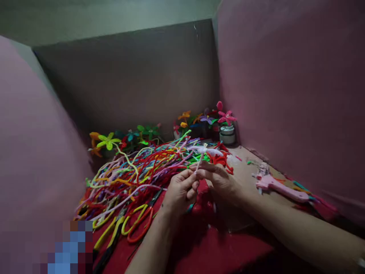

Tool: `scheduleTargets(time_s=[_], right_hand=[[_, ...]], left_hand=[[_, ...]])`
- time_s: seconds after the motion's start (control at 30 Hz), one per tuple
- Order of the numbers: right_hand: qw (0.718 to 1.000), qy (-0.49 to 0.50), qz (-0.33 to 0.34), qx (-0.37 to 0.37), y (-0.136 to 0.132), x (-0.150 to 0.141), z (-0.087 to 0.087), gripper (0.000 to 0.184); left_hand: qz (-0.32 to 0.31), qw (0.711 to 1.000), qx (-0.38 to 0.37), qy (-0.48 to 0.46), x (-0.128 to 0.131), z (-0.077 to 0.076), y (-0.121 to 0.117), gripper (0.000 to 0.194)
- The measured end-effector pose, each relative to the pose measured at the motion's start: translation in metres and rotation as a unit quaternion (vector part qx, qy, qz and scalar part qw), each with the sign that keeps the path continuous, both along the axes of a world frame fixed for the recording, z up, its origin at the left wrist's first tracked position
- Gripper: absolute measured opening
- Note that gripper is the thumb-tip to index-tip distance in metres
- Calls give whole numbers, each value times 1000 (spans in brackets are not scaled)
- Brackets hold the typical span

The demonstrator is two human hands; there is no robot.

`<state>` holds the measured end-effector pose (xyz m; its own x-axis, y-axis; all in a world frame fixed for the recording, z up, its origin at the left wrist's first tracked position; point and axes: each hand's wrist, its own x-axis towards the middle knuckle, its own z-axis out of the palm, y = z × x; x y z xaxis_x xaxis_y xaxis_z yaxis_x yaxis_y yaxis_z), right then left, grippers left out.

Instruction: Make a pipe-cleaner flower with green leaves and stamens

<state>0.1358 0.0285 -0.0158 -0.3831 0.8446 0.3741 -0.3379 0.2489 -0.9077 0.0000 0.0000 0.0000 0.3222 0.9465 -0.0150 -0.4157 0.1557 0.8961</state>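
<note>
Between my two hands is a white pipe-cleaner flower [212, 151] with a pale, thin stem [200, 163]. My left hand [181, 187] is closed, with thumb and forefinger pinching the lower end of the stem. My right hand [219, 178] is closed around the stem from the other side, its fingertips meeting those of the left. The fluffy petals show above the right fingers. A large heap of coloured pipe cleaners [142, 160] lies beyond and left of my left hand. Red pipe-cleaner pieces [226, 161] lie just behind the right hand.
Orange-and-yellow scissors [139, 224] and yellow-handled pliers [110, 236] lie on the red cloth [222, 251] at left. A pink glue gun [282, 188] rests on the board [251, 171] at right. Finished flowers [107, 141] and a small jar [227, 135] stand by the back wall.
</note>
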Motion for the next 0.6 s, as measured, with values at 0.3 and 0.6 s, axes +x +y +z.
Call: scheduleTargets(time_s=[0.3, 0.6], right_hand=[[1000, 20, -8, -2, 5, -1, 0, 15], [995, 2, -89, 38, 2, -3, -2, 12]], left_hand=[[26, 993, 56, 99, 4, 4, -4, 17], [245, 856, 284, 357, 10, -16, -4, 15]])
